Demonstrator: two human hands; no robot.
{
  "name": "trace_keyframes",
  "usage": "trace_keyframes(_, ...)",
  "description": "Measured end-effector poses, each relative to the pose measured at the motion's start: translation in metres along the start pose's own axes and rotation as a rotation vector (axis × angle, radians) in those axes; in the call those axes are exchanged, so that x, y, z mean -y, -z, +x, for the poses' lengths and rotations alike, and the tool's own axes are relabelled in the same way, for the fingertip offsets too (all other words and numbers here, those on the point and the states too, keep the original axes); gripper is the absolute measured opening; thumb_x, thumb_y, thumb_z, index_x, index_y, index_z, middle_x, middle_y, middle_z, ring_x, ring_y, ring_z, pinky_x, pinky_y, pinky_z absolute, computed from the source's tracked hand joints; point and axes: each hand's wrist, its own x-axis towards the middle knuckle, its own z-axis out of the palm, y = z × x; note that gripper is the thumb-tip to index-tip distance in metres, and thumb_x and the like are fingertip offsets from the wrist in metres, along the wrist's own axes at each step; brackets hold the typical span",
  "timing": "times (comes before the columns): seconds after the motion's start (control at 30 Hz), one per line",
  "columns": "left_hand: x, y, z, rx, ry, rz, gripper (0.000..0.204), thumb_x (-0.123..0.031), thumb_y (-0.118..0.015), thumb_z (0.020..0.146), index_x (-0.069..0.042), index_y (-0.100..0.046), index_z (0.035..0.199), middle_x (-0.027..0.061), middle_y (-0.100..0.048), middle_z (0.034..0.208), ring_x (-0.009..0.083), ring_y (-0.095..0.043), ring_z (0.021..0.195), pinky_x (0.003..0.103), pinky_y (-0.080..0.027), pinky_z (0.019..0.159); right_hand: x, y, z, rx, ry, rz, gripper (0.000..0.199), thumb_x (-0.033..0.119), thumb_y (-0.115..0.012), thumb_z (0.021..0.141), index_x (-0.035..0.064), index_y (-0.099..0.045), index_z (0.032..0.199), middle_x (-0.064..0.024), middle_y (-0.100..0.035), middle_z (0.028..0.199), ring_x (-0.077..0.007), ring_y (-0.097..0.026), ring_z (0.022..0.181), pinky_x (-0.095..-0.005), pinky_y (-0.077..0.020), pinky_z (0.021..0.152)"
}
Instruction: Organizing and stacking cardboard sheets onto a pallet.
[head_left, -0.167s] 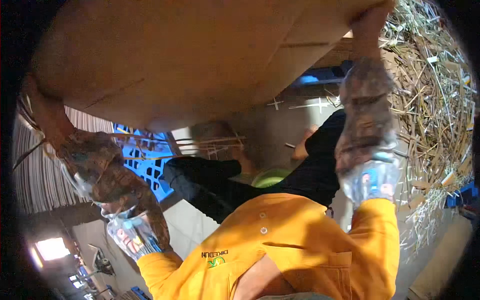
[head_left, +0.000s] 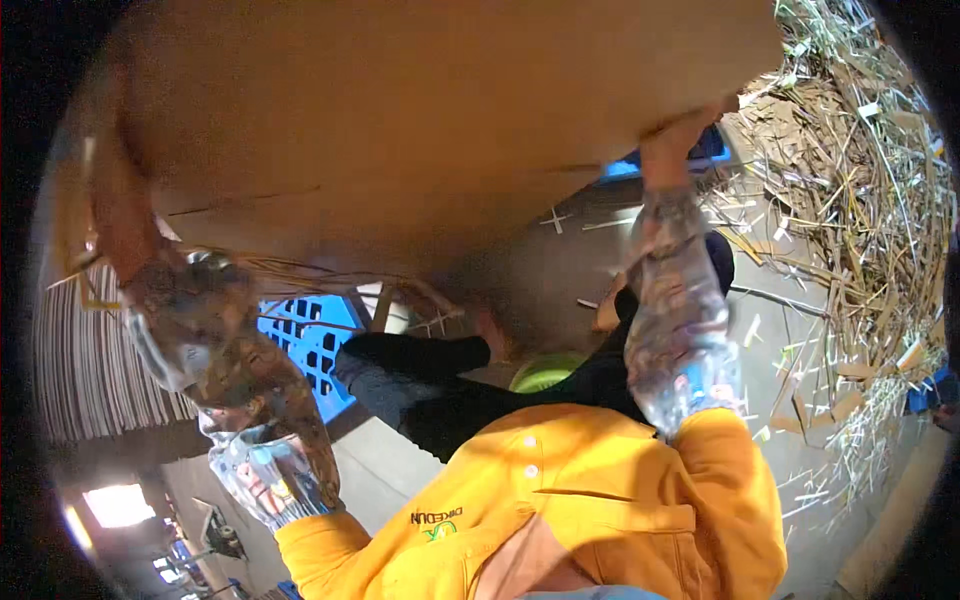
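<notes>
Straw and wood scraps (head_left: pixel 860 200) litter the floor at right. Your left hand (head_left: pixel 115 235) and right hand (head_left: pixel 675 140) grip opposite edges of the big cardboard sheet (head_left: pixel 420 120), raised overhead; carrying it next needs a level, steady hold.

A big brown cardboard sheet (head_left: pixel 420 130) fills the upper part of the view, held up overhead and tilted, its lower edge running down from the right toward the left. The surface is plain and matte, with a few faint creases and a thin slit (a fold line, by the look of it) near the left. The left hand (head_left: pixel 120 235) grips its left edge; the right hand (head_left: pixel 675 135) clasps the lower right edge.
</notes>
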Motion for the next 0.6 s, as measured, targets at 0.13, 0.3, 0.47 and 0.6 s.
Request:
trace_keyframes(0.13,-0.047,-0.158,-0.008,0.243,-0.026,-0.050,0.045,-0.039,-0.068,0.072,-0.007,-0.056,0.102,0.0121,-0.061,0.098,0.0211,-0.058,0.088,0.034,-0.047,0.075,-0.036,0.124,-0.022,-0.251,-0.084,0.053,0.057,0.050,-0.039,0.085,0.0052,-0.043,0.121,-0.0112,-0.051,0.116,-0.0293,-0.049,0.105,-0.0455,-0.0408,0.090)
trace_keyframes(0.3,-0.089,-0.209,0.010,0.511,-0.071,0.087,0.044,-0.037,-0.071,0.070,-0.007,-0.057,0.099,0.0111,-0.062,0.094,0.0183,-0.058,0.084,0.033,-0.047,0.074,-0.090,0.117,-0.046,-0.247,0.012,0.057,0.048,0.046,-0.040,0.087,0.0067,-0.047,0.114,-0.0096,-0.053,0.104,-0.0252,-0.052,0.095,-0.0418,-0.0439,0.082)
trace_keyframes(0.47,-0.048,-0.320,-0.033,0.307,-0.389,0.540,0.061,-0.063,-0.069,0.053,-0.009,-0.053,0.076,0.0127,-0.054,0.068,0.0302,-0.058,0.064,0.038,-0.046,0.056,-0.114,0.133,0.017,-0.354,0.177,-0.159,0.043,0.044,-0.041,0.088,0.0085,-0.048,0.112,-0.0069,-0.053,0.096,-0.0228,-0.052,0.091,-0.0404,-0.0444,0.077)
trace_keyframes(0.6,-0.041,-0.389,-0.063,0.475,-0.354,0.442,0.061,-0.063,-0.063,0.061,-0.006,-0.049,0.075,0.0122,-0.055,0.069,0.0294,-0.058,0.067,0.040,-0.045,0.061,-0.098,0.201,-0.037,-0.452,0.214,-0.281,0.039,0.042,-0.042,0.089,0.0100,-0.048,0.110,-0.0047,-0.053,0.090,-0.0209,-0.052,0.087,-0.0393,-0.0448,0.073)
